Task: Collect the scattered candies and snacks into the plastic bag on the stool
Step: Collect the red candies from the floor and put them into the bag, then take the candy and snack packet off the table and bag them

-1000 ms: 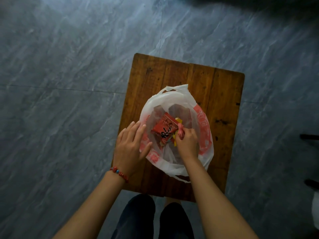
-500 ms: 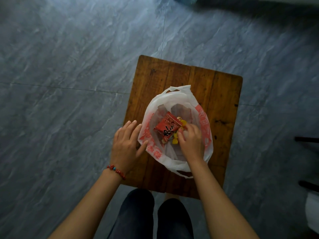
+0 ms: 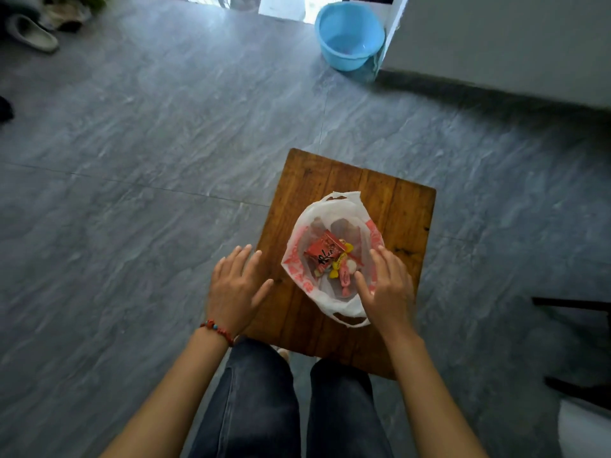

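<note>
A white plastic bag [image 3: 344,206] with red print stands open on a brown wooden stool [image 3: 400,206]. Inside it lie a red snack packet [image 3: 322,251] and several pink and yellow wrapped candies [image 3: 344,276]. My right hand [image 3: 386,289] hovers over the bag's near right rim with fingers spread, holding nothing. My left hand [image 3: 236,285] is left of the bag, over the stool's left edge, fingers straight and spread, also holding nothing. A red bead bracelet sits on my left wrist.
Grey tiled floor surrounds the stool. A blue plastic basin [image 3: 348,34] stands at the far back beside a white wall corner [image 3: 496,44]. Slippers [image 3: 31,33] lie at the far left. Dark furniture legs [image 3: 572,302] are at the right. My knees sit under the stool's near edge.
My right hand has come out of the bag and opened, leaving the candies inside. My left hand has drawn away from the bag's rim. The view has tilted up, showing the basin.
</note>
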Demonstrator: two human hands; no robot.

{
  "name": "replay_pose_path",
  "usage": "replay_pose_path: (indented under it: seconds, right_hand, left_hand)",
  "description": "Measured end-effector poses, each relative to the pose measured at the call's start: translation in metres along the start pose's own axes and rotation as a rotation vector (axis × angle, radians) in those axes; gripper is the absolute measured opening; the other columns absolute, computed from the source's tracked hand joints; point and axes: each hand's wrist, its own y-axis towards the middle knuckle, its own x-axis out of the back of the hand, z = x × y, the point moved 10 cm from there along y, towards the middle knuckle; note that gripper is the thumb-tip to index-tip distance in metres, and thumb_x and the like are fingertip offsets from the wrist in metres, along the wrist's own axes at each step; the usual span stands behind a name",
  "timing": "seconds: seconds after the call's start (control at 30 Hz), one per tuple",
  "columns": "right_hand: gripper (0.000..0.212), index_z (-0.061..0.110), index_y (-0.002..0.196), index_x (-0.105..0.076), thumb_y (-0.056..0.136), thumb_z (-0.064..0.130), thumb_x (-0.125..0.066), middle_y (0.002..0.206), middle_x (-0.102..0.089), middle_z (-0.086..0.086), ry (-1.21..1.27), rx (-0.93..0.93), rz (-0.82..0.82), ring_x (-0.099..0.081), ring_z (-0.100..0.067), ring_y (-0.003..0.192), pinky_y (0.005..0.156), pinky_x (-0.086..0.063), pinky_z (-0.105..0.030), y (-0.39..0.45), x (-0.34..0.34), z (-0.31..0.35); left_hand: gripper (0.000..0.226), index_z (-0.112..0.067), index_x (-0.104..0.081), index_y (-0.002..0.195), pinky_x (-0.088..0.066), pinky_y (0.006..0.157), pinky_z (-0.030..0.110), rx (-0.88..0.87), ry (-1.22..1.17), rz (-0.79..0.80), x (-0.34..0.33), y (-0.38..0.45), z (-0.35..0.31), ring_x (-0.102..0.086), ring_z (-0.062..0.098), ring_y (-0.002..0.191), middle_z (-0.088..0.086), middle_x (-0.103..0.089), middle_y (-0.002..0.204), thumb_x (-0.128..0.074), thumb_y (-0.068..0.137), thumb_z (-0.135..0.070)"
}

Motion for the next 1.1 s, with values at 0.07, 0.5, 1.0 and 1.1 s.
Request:
replay_pose_path:
  seconds: [0.07,0.5,1.0,1.1]
  right_hand:
    - [0.054,0.003,0.121,-0.052,0.086,0.042,-0.041,0.123,-0.056,-0.019,-0.019,0.045,0.026,-0.052,-0.033,0.114,0.089,-0.046,-0.046,-0.004,0.006,0.01]
    - [0.05,0.004,0.117,-0.056,0.086,0.04,-0.04,0.119,-0.06,-0.017,-0.104,0.553,0.194,-0.054,-0.034,0.112,0.105,-0.025,-0.038,-0.041,0.018,0.084]
    - [0.054,0.002,0.121,-0.052,0.084,0.039,-0.038,0.127,-0.053,-0.021,-0.172,1.185,0.543,-0.049,-0.038,0.117,0.092,-0.041,-0.049,-0.236,-0.06,0.283]
    - [0.051,0.007,0.133,-0.039,0.091,0.034,-0.048,0.141,-0.039,-0.015,-0.21,1.323,0.597,-0.032,-0.031,0.13,0.104,-0.028,-0.044,-0.306,-0.08,0.321]
  left_hand:
    - [0.074,-0.002,-0.054,0.12,-0.039,0.094,0.052,0.049,0.002,-0.011,0.007,-0.016,0.006,-0.05,0.038,0.115,0.022,-0.055,0.123,-0.014,0.092,-0.058]
    - [0.077,0.0,-0.057,0.117,-0.043,0.088,0.051,0.572,-0.112,-0.2,0.016,-0.19,0.029,-0.054,0.038,0.109,0.022,-0.059,0.118,-0.015,0.092,-0.059]
    - [0.072,0.0,-0.055,0.119,-0.045,0.086,0.052,1.233,-0.344,-0.529,-0.035,-0.514,0.069,-0.053,0.04,0.109,0.024,-0.055,0.122,-0.027,0.088,-0.058]
    - [0.069,0.0,-0.053,0.121,-0.045,0.086,0.053,1.374,-0.362,-0.605,-0.052,-0.593,0.069,-0.052,0.041,0.109,0.024,-0.053,0.125,-0.032,0.085,-0.055]
